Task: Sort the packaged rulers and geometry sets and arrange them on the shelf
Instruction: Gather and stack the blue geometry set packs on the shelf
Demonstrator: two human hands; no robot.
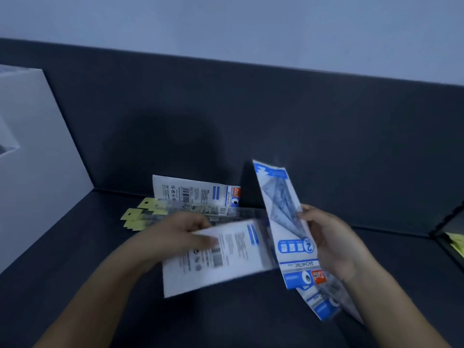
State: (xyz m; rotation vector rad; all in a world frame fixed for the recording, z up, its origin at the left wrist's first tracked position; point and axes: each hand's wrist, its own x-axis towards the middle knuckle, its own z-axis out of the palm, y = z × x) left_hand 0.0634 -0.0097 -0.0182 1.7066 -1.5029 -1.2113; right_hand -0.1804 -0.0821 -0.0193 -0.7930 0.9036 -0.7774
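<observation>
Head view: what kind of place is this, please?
Probably a stationery shop's display shelf: a dark shelf with a back panel, retail-printed geometry set packs, and yellow-tagged packaged rulers lying on it.

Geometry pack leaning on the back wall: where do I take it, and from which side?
Probably pinch its top long edge from above. The pack stands on edge against the wall, and rulers crowd its foot.
</observation>
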